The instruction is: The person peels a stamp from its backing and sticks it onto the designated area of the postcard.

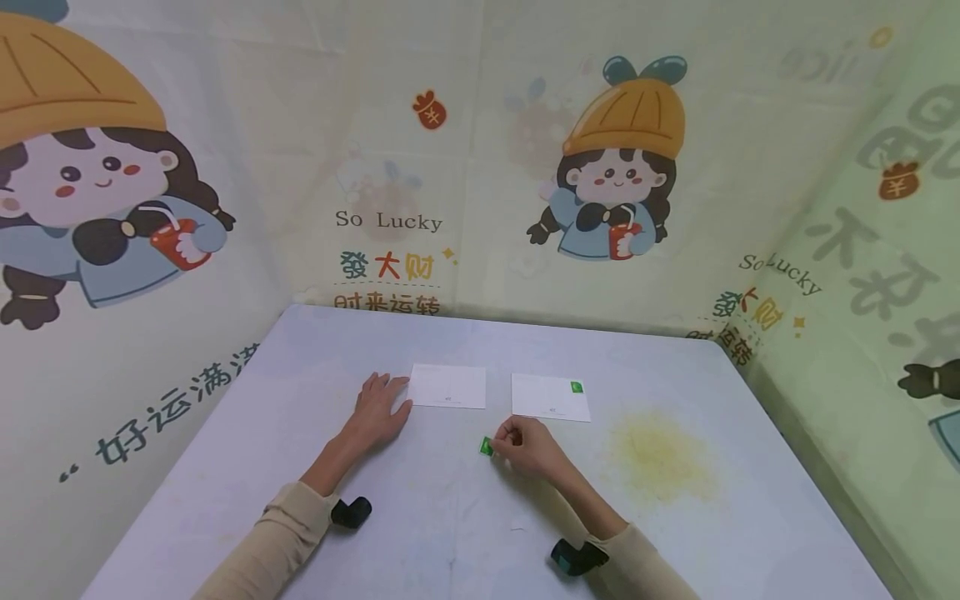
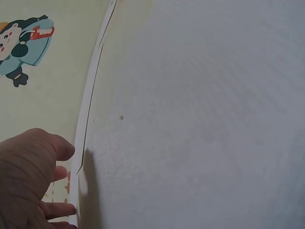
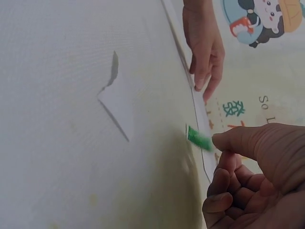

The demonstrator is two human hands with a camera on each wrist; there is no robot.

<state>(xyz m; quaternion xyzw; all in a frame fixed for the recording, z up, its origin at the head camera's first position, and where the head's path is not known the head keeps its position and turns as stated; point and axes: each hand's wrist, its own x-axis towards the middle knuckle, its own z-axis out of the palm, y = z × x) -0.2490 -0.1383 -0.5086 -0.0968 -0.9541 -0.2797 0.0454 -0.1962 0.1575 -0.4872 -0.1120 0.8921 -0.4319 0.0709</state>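
Note:
My right hand [image 1: 527, 446] pinches a small green stamp [image 1: 486, 447] between thumb and forefinger, above the table in front of the two white cards. In the right wrist view, the stamp [image 3: 198, 138] sticks out past the thumb tip, its pale edge showing. The left hand [image 1: 378, 408] lies with spread fingers at the left edge of the left white card [image 1: 447, 387], fingertips touching or very near it. That card bears only a tiny print low down. To its right, the other white card [image 1: 550, 398] carries a green stamp [image 1: 577, 387] in its upper right corner.
The white table [image 1: 337, 333] has a yellowish stain [image 1: 663, 458] on the right. A pale triangular flap or tear [image 3: 116, 105] shows on its surface in the right wrist view. Printed cloth walls [image 1: 487, 250] with cartoon figures stand behind and at the sides.

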